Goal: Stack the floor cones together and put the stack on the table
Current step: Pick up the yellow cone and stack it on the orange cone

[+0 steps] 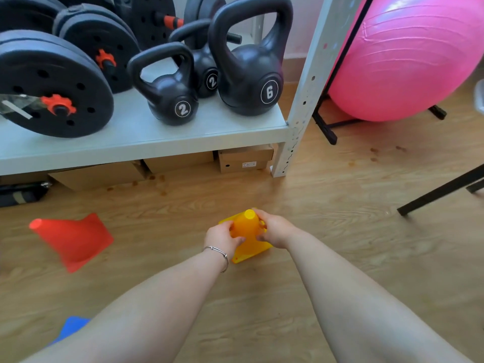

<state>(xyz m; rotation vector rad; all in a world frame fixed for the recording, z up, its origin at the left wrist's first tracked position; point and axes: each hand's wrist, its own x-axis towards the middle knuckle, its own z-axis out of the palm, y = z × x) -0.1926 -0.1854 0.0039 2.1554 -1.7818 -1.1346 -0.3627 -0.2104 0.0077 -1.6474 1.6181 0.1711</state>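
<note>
Both hands close on the yellow cone (pixel 246 233) from opposite sides. The left hand (pixel 222 238) wraps its fingers round the cone's left flank, thumb pressed to the near face; a thin bracelet (pixel 218 254) circles that wrist. The right hand (pixel 275 231) grips the right flank, its fingers curled over the far side near the tip and its thumb on the near face. Neither hand is spread wide — each is bent snugly to the cone's taper, grasping it.

The cone stands with its tip up and tilted a little toward the shelf (pixel 146 142), its square base at the floor (pixel 340 244); whether the base rests flat or is lifted slightly cannot be told.

To the left, well apart from the hands, a red cone (pixel 76 239) lies on its side on the floor, tip pointing left. A blue cone (pixel 70 328) shows only as a corner at the lower left edge, partly hidden by the left forearm.

Behind, the shelf carries kettlebells (pixel 248 74) and weight plates (pixel 52 85), with cardboard boxes (pixel 245 158) underneath. A pink ball (pixel 408 61) sits to the right of the shelf post — a black table leg (pixel 442 189) crosses the right edge.
</note>
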